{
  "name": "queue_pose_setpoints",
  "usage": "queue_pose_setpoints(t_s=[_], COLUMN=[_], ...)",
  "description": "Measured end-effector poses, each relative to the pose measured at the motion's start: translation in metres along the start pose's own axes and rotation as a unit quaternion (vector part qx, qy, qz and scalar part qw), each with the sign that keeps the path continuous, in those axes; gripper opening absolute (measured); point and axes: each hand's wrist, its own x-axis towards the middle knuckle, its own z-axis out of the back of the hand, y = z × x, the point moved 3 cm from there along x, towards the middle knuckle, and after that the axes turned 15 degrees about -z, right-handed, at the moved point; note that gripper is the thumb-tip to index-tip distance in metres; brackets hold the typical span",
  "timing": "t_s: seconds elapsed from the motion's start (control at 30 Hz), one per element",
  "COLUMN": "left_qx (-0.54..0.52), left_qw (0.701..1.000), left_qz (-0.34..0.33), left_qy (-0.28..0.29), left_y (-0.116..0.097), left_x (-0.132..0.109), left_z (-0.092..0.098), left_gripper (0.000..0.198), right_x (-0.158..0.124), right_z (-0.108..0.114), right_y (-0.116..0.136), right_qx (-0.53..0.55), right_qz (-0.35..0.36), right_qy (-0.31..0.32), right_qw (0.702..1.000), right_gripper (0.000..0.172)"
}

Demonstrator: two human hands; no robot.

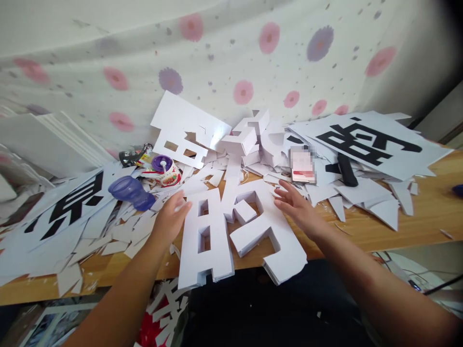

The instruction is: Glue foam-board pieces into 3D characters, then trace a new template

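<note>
just below the middle of the dial, toward six o'clock, a large white cut-out character [221, 231] rests on the wooden table [430, 214], its lower end reaching past the near edge. at eight o'clock the person's left hand [171, 215] is beside the character's upper left corner, thumb and fingers parted, tips aimed toward one, the forearm running down toward seven. at four o'clock the right hand [299, 211] hovers by the opposite upper edge, fingers fanned and aimed toward ten, its forearm slanting out toward four. neither hand is closed around anything; whether the fingertips touch the board, one cannot tell. toward twelve stands another white cut-out [246, 135], near nine lies a purple-blue container [132, 193], and near three a black object [347, 169] lies on white sheets.
</note>
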Motion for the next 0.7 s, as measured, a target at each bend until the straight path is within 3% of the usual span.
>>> queue_pose_setpoints(t_s=[0.13,0.27,0.37,0.5,0.7], left_qx=[-0.062,-0.139,-0.203,-0.357,-0.489], left_qw=[0.994,0.980,0.973,0.929,0.857], left_qz=[0.073,0.098,0.104,0.078,-0.031], left_qy=[0.048,0.103,0.041,-0.057,-0.162], left_y=[0.026,0.017,0.004,-0.010,-0.017], left_x=[-0.047,-0.072,-0.078,-0.076,-0.040], left_z=[0.005,-0.011,-0.010,0.004,0.025], left_gripper=[0.063,0.059,0.062,0.077,0.093], right_x=[-0.015,-0.031,-0.041,-0.049,-0.032], right_z=[-0.006,-0.019,-0.022,-0.014,-0.014], right_y=[-0.013,-0.005,0.007,0.031,0.067], right_qx=[0.073,0.173,0.185,0.195,0.261], right_qz=[-0.074,-0.071,-0.017,0.109,0.223], right_qy=[0.039,0.085,0.099,0.101,0.115], right_qw=[0.994,0.979,0.978,0.970,0.932], right_gripper=[0.074,0.072,0.076,0.078,0.069])
